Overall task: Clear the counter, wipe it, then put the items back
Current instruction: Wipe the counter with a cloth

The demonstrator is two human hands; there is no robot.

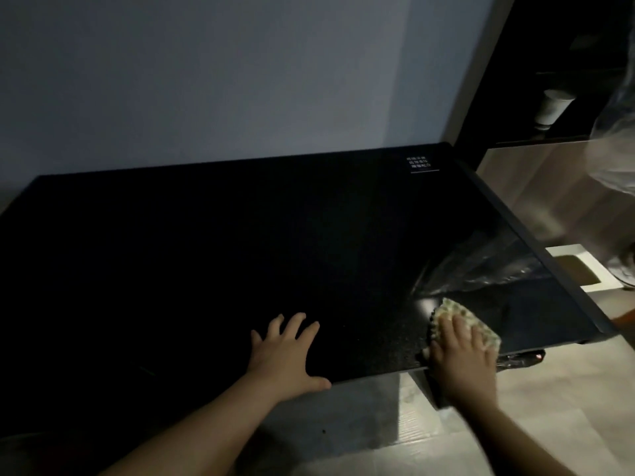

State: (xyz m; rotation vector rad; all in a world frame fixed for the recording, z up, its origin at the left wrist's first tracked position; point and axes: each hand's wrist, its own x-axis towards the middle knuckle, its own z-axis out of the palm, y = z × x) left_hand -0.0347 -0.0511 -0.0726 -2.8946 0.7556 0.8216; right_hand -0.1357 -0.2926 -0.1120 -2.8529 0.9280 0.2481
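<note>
A dim room, grey wall behind a glossy black counter (240, 242). The left hand (287, 355) lies flat near the front edge, fingers spread. The right hand (460, 355) presses a pale patterned cloth (460, 312) onto the near right corner — fingers flat on top, slightly blurred.

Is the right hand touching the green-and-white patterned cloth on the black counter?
Touching. The head view shows the right hand lying on the green-and-white patterned cloth, its straight fingers covering part of it.
</note>
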